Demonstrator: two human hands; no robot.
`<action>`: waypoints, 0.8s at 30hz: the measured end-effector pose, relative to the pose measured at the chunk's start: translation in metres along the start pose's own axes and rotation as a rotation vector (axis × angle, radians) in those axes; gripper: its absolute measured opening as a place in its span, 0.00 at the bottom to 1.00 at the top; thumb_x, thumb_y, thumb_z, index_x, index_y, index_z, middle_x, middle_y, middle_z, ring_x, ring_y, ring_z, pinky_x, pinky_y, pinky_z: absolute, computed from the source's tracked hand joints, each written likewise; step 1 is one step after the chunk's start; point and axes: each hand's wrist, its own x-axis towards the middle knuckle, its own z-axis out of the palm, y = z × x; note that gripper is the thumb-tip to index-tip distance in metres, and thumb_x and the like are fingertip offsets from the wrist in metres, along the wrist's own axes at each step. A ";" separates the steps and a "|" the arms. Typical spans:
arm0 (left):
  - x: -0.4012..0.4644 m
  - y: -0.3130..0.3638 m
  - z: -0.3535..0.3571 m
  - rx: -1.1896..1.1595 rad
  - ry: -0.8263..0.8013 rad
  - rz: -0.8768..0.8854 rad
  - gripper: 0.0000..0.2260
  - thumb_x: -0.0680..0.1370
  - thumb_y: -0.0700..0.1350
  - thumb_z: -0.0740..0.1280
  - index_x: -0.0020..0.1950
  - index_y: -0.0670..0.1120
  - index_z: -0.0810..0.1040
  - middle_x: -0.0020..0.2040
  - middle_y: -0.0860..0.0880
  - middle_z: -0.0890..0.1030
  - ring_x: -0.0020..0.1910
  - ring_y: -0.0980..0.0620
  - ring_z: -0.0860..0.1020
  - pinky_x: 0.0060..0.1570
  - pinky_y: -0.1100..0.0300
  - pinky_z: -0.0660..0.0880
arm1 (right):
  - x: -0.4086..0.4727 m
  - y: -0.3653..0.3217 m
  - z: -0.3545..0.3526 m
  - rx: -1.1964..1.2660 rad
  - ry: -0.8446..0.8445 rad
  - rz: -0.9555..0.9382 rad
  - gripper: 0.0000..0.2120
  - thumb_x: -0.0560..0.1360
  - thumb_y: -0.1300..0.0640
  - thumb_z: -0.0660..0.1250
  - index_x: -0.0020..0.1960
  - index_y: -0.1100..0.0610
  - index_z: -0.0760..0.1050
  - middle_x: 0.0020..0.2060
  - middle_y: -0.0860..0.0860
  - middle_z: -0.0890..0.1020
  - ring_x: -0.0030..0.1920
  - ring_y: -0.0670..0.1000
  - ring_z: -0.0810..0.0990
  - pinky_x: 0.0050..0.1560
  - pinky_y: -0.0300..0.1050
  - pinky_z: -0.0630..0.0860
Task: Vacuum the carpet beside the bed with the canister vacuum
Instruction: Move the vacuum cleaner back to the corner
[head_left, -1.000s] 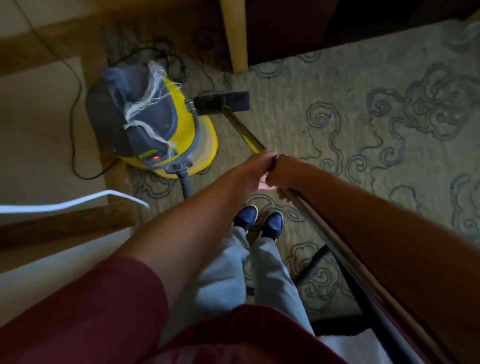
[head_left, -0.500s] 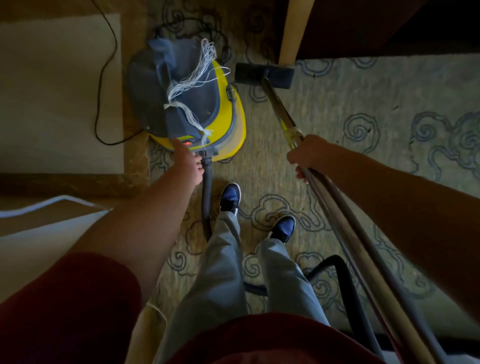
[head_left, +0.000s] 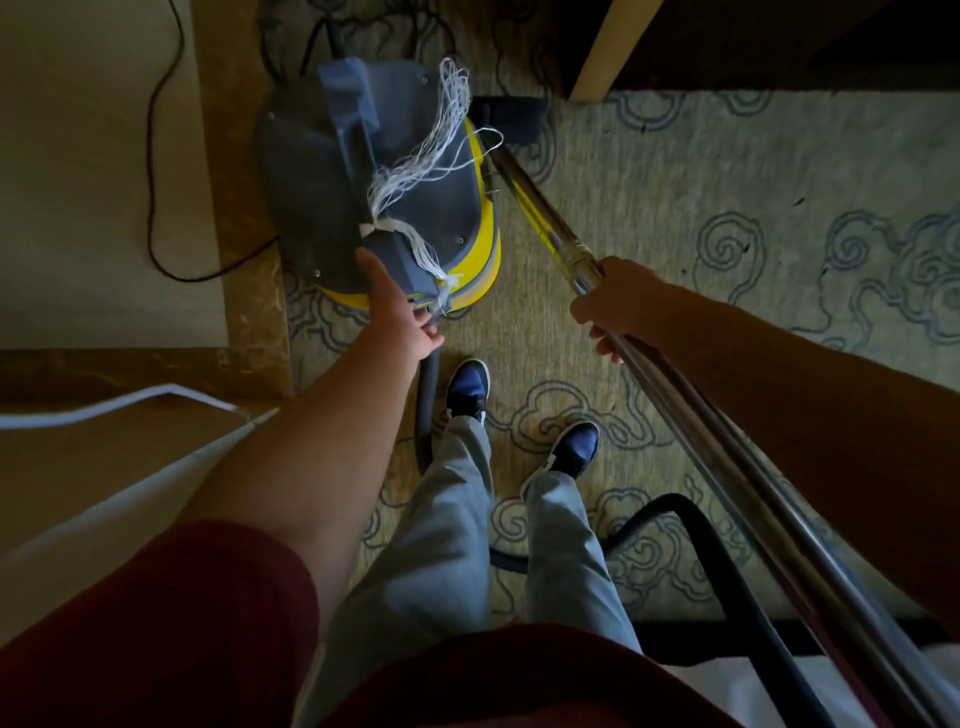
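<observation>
The yellow and grey canister vacuum (head_left: 374, 176) stands on the patterned carpet (head_left: 675, 197) just ahead of my feet, with white string tied to its handle. My left hand (head_left: 397, 306) rests flat against its near lower front, fingers apart, gripping nothing. My right hand (head_left: 615, 301) is closed around the metal wand (head_left: 540, 208), which slopes down to the black floor nozzle (head_left: 511, 117) on the carpet beside the canister. The black hose (head_left: 722, 561) loops behind my legs.
A pale wooden furniture leg (head_left: 608, 49) stands just right of the nozzle, with dark space behind it. A black power cord (head_left: 156, 171) lies on the bare floor at left. A white cable (head_left: 104, 405) crosses a brown ledge at left. White bedding shows at bottom right.
My left hand has let go of the wand and reached down to the canister's front. The view has closed in on the vacuum. My right hand still holds the wand.
</observation>
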 end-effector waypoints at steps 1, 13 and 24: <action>0.000 -0.001 0.000 -0.005 0.005 -0.003 0.53 0.64 0.81 0.55 0.77 0.45 0.62 0.74 0.42 0.67 0.73 0.41 0.65 0.71 0.38 0.59 | 0.000 -0.005 0.001 -0.004 0.004 0.006 0.15 0.72 0.60 0.68 0.56 0.58 0.68 0.33 0.59 0.81 0.21 0.53 0.80 0.23 0.44 0.76; -0.002 -0.003 -0.001 -0.134 0.012 0.030 0.50 0.65 0.78 0.61 0.76 0.44 0.64 0.74 0.49 0.67 0.42 0.52 0.71 0.52 0.57 0.68 | -0.011 -0.021 0.001 -0.027 0.065 0.063 0.15 0.72 0.59 0.69 0.56 0.56 0.68 0.35 0.58 0.81 0.19 0.52 0.80 0.22 0.43 0.75; -0.011 -0.004 0.018 -0.370 0.052 -0.068 0.53 0.61 0.79 0.63 0.79 0.53 0.58 0.79 0.53 0.60 0.76 0.50 0.61 0.75 0.49 0.54 | -0.008 -0.012 -0.002 -0.079 0.039 0.087 0.16 0.72 0.60 0.69 0.56 0.57 0.68 0.34 0.58 0.81 0.20 0.52 0.80 0.23 0.44 0.75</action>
